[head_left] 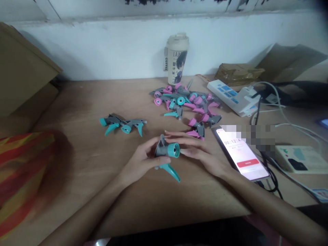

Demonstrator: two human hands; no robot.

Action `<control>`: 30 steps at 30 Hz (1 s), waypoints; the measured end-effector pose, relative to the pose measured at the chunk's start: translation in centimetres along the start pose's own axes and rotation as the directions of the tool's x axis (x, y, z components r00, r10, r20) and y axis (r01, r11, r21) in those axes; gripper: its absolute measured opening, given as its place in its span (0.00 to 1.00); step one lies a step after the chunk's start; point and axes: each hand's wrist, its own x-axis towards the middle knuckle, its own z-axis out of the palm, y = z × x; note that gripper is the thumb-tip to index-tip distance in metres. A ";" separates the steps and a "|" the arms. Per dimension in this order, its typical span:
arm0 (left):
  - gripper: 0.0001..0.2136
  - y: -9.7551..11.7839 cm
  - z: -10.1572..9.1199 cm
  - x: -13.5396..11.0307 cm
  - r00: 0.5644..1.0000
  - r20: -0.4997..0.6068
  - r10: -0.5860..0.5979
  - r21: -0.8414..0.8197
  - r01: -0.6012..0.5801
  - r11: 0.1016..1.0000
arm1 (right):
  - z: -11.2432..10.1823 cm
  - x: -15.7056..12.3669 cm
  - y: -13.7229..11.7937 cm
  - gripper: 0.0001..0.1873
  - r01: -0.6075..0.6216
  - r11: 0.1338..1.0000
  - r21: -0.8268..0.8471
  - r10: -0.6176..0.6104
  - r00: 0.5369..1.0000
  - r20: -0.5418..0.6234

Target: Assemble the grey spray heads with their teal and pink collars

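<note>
My left hand (143, 160) is closed around a grey spray trigger head (161, 150) with a teal collar and teal lever. The collar's round opening faces right, and the lever points down to the right. Beside it, my right hand (201, 152) has its fingers stretched out, their tips reaching behind the collar. Its thumb tip is right at the collar's rim; whether it touches is unclear. On the table to the left lie teal and grey spray trigger heads (125, 126). Beyond my right hand is a pile of several pink and teal spray trigger heads (197, 100).
A printed cup (177, 61) stands by the wall behind the pile. To the right lie a lit phone (239, 150), a white power strip (228, 95), cables and a pale box (302, 159). Cardboard (20, 68) and a red-yellow striped bag (23, 184) occupy the left.
</note>
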 end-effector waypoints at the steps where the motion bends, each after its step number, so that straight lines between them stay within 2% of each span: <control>1: 0.17 0.0 -0.2 0.1 1.000 -0.002 0.017 0.018 -0.017 1.000 | 0.0 0.0 -0.1 0.16 -0.005 1.000 0.001 0.005 1.000 -0.013; 6: 0.13 0.0 -0.2 0.1 0.999 -0.041 0.035 0.079 -0.032 0.996 | 0.2 0.3 0.2 0.19 0.006 0.998 -0.069 -0.010 0.999 -0.049; 12: 0.12 0.1 0.4 0.0 0.996 -0.058 -0.074 0.078 0.078 0.994 | 0.6 0.4 1.4 0.15 -0.026 0.991 0.129 0.035 0.997 -0.063; 15: 0.12 -0.2 0.4 0.0 0.993 -0.074 -0.092 0.077 0.098 0.992 | 0.8 0.3 1.8 0.13 -0.052 0.978 0.202 0.067 0.995 -0.072; 25: 0.14 -1.1 0.4 0.1 0.995 -0.068 -0.071 0.172 0.082 0.982 | 1.7 0.2 2.5 0.12 -0.080 0.957 0.279 0.118 0.985 -0.122; 30: 0.17 -1.2 0.4 0.2 0.997 -0.052 -0.048 0.208 0.058 0.976 | 1.7 0.1 2.6 0.11 -0.058 0.973 0.223 0.092 0.985 -0.144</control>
